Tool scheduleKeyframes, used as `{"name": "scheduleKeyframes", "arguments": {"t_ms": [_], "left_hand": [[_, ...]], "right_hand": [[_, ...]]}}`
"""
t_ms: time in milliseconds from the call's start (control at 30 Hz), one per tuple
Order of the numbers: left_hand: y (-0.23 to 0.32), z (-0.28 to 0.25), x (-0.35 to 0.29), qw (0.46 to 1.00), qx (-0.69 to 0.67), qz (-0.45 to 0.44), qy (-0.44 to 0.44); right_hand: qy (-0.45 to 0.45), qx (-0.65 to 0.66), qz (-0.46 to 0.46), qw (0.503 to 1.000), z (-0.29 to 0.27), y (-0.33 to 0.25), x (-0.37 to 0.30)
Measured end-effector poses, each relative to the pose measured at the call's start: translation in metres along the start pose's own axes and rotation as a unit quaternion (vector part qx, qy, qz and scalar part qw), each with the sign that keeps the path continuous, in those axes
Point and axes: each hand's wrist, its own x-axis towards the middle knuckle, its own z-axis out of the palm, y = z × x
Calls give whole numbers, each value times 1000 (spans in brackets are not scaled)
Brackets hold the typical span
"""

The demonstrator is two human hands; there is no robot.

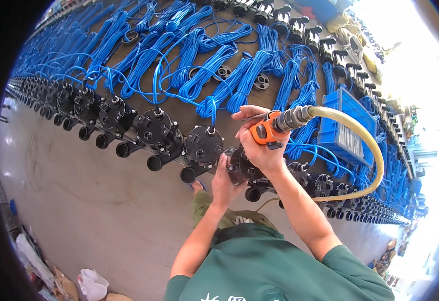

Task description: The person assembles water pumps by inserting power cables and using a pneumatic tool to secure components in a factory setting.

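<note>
My right hand [260, 153] is wrapped round an orange air tool [266, 131], held over the row of black units. Metal couplings [292, 119] join the tool to a yellowish hose [375, 150] that loops off to the right. Beneath it, my left hand [223, 184] is closed against the side of a black pump-like unit [239, 165], whose top is partly hidden by my right hand. Just to the left stands another such unit [204, 144], with a round lid and a blue cable rising from it. The tool's working end is hidden from view.
Similar black units [159, 130] line the bench edge both ways. Bundled blue cables [209, 70] cover the bench, with dark spoked discs [261, 81] among them. A blue crate [347, 125] stands at right. A white bag [93, 284] lies at lower left.
</note>
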Motion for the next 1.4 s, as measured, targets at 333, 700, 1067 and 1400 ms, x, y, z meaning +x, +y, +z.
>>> {"name": "scheduleKeyframes", "arguments": {"t_ms": [333, 700, 1067, 1400], "left_hand": [[7, 4, -5, 999, -1, -43, -17], [67, 11, -71, 935, -190, -285, -96], [37, 74, -61, 998, 58, -6, -32], [29, 71, -50, 991, 92, 24, -89]], "right_hand": [[33, -88, -85, 992, -4, -4, 10], [119, 155, -11, 981, -93, -32, -48], [76, 148, -42, 985, -83, -3, -44], [30, 120, 41, 992, -118, -40, -101]]}}
